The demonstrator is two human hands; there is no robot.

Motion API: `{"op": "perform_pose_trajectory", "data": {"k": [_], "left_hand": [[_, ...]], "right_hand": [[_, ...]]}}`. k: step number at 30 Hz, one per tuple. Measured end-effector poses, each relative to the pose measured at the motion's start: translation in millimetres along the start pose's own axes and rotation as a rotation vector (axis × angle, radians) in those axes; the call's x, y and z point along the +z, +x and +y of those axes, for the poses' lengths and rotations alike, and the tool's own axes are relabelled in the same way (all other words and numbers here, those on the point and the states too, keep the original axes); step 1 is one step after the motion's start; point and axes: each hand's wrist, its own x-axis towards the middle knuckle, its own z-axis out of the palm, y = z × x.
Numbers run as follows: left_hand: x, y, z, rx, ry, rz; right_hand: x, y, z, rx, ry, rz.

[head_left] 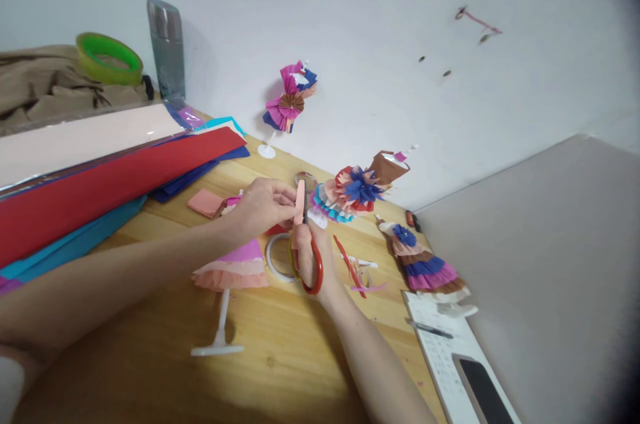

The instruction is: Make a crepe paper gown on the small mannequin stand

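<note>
My left hand [266, 207] pinches a small folded strip of peach crepe paper [299, 201] over the middle of the table. The scissors [317, 269], with red and yellow handles, are in my right hand [311, 254], and their blades lie along the strip's right edge. Under my left forearm stands a small white dress form with a pink and peach ruffled paper skirt [240, 264], its upper part mostly hidden. A roll of white tape [270, 257] lies flat just left of the scissors. Behind my left wrist rests a folded peach paper piece [206, 203].
Paper-dressed forms stand at the back [287, 107], centre right [357, 187] and far right [425, 264]. Crepe paper sheets [100, 191] fill the left. Paper scraps [356, 271] lie right of my hand. A phone [483, 387] and a pen [433, 329] rest on a white board.
</note>
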Motion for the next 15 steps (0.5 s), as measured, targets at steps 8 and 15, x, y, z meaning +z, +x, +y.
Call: {"op": "perform_pose_trajectory", "data": {"k": [8,15], "left_hand": [[-7.5,-0.4,13.1,0.005,0.072,-0.035],[-17.0,4.7,15.8,0.021,0.106,-0.105]], "right_hand": [[-12.3,3.3,-0.2,0.002,-0.112,-0.049],[-21.3,3.9,-1.0,-0.009,-0.110,-0.041]]}}
